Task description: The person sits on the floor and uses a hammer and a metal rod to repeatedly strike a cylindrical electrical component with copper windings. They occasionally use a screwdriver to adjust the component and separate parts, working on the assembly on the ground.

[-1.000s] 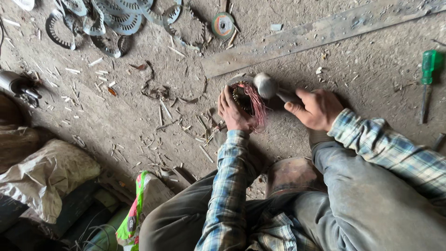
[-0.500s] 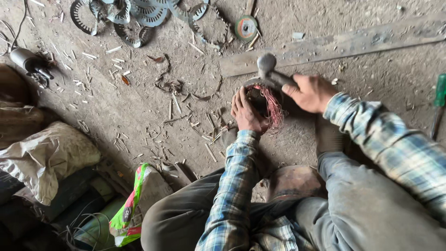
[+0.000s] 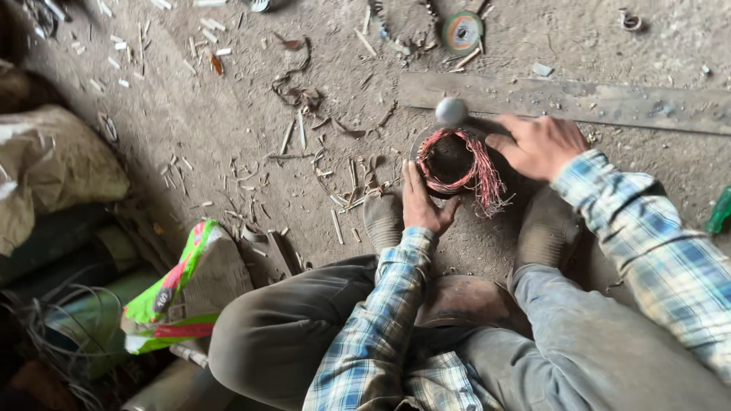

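Both hands are at work on one stator [image 3: 449, 161], a round metal ring on the dirt floor [image 3: 213, 129] with its open bore facing straight up. Left hand [image 3: 423, 202] cups the near rim, fingers spread and pressed flat against the side, steadying it rather than closing around it. Right hand [image 3: 539, 144] is clamped on a hammer [image 3: 451, 111]; its handle is mostly hidden under the fingers, and the one rounded steel head sits just above the ring's far edge. The hammer's long axis runs roughly sideways, head to the left, handle toward the right hand.

Pink and copper wire [image 3: 480, 171] frays out of the ring, spilling mostly to the right and toward the person. Two shoes [image 3: 382, 219] flank the stator, one on each side, so the near side is boxed in by feet and knees. One long plank [image 3: 579, 100] lies across the floor right behind the ring, closing the far side. Open room lies mostly to the left, over ground littered with slivers and scraps.

One small disc [image 3: 462, 32] lies beyond the plank, well apart. One green handle [image 3: 719, 211] shows at the right edge. A green and pink sack [image 3: 179, 293] sits near the left knee, and a tan sack [image 3: 53, 164] farther left.
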